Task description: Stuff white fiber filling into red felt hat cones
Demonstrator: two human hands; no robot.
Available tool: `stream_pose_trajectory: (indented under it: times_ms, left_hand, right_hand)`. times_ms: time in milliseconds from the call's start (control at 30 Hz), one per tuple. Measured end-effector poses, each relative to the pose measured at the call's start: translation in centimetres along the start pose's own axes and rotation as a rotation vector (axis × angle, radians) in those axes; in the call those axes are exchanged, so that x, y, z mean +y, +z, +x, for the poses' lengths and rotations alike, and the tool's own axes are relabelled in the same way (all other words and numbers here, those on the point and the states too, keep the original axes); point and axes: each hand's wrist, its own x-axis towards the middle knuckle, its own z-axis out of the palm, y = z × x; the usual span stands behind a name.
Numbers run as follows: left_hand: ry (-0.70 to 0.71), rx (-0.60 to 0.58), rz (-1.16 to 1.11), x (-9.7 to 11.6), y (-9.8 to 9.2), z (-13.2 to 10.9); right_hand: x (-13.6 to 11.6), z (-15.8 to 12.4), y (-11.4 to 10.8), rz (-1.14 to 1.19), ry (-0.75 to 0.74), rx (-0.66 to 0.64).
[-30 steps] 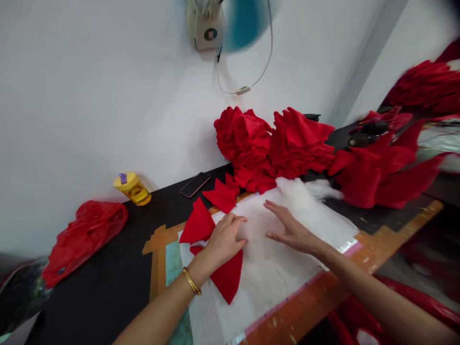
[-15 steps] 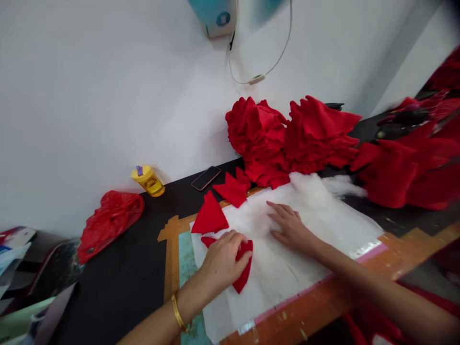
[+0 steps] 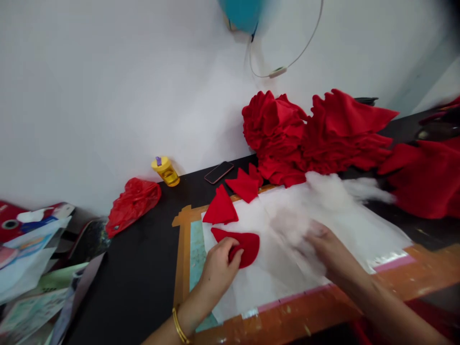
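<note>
My left hand (image 3: pixel 218 266) is closed on a small red fabric piece (image 3: pixel 247 244) that lies on the white sheet (image 3: pixel 352 225) near its left edge. My right hand (image 3: pixel 332 254) is to the right of it, blurred, holding a tuft of white stuffing (image 3: pixel 293 225) just above the sheet. A red fabric cone (image 3: pixel 220 211) stands behind the left hand, and another red cone (image 3: pixel 245 186) lies beyond it. More white stuffing (image 3: pixel 330 189) is heaped at the sheet's far edge.
Piles of red fabric cones (image 3: pixel 309 136) fill the back and right of the black table (image 3: pixel 143 258). A phone (image 3: pixel 219 172), a yellow bottle (image 3: pixel 165 171) and a red plastic bag (image 3: pixel 132 203) lie by the wall. Papers (image 3: pixel 32 268) sit at the far left.
My left hand drew the red piece nearer and curled around it. My right hand went from lying flat on the sheet to lifting a tuft of stuffing. The view swung left.
</note>
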Motion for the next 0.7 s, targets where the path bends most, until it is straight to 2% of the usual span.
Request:
stream_pose_trajectory:
  times_ms: [100,200,300,400,467,600,700]
  left_hand:
    - [0.035,0.078,-0.14,0.6,0.2,-0.1]
    - [0.077,0.175,-0.196,1.3,0.6,-0.2]
    - [0.167,0.218,-0.154,1.7,1.0,-0.4]
    - [0.302,0.212,-0.07,1.6,1.5,-0.5]
    - [0.332,0.222,-0.064,1.4,1.8,-0.3]
    - [0.26,0.235,-0.202,1.2,2.3,0.4]
    - [0.215,0.204,-0.302,1.4,2.4,0.8]
  right_hand:
    - [-0.2,-1.6,3.1,0.181,0.077,-0.158]
    - [1.3,-1.1,5.2,0.015,-0.012,-0.173]
    - [2.7,0.4,5.4,-0.243,-0.109,-0.103]
    - [3.0,1.0,5.0,-0.343,-0.078,-0.097]
    - [2.7,0.5,5.1,-0.245,-0.024,-0.126]
    - [1.7,-1.3,5.8,0.039,0.075,-0.162]
    - [1.1,-2.0,6.2,0.02,0.066,-0.167]
